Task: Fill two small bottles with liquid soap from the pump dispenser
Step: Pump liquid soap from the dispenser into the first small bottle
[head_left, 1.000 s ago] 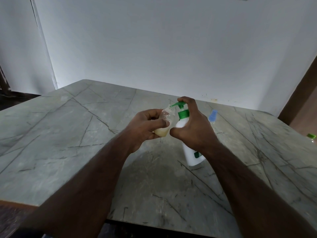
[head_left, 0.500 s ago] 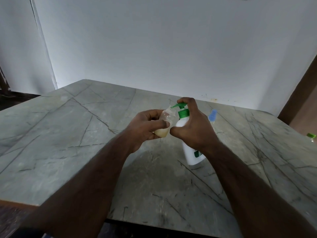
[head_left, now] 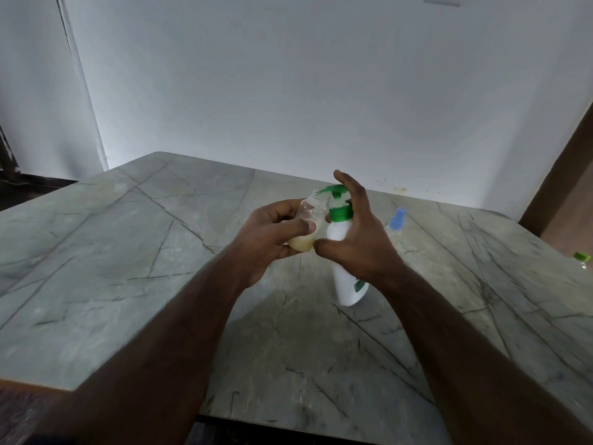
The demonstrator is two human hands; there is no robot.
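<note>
At the middle of the view we list our two hands, raised together above the surface (head_left: 134, 284).

Left hand (head_left: 266, 239): fingers and thumb curled round a small clear bottle (head_left: 309, 221), held off the surface and tilted, its long axis leaning up and to the right so that the open threaded mouth sits directly under the green nozzle. Contents: pale yellowish soap in the lower part only (we judge it less than half full).

Right hand (head_left: 356, 239): thumb and palm wrapped about the white body of the pump dispenser (head_left: 345, 268), which stands on the surface with its base showing below the wrist; forefinger arched over the green pump head (head_left: 335, 191), whether touching it we cannot tell. The spout points left, toward the bottle mouth, so the press that follows belongs to the right hand while the left only keeps the mouth aligned. Risk, in our judgement: any drift of the tilted neck would send soap down the outside.

Beyond the hands, to the right: a blue cap (head_left: 397, 220) on what looks like a second clear bottle, lying on the surface, its fill not readable. At the far right edge, a green-capped item (head_left: 582, 258), mostly cut off.
</note>
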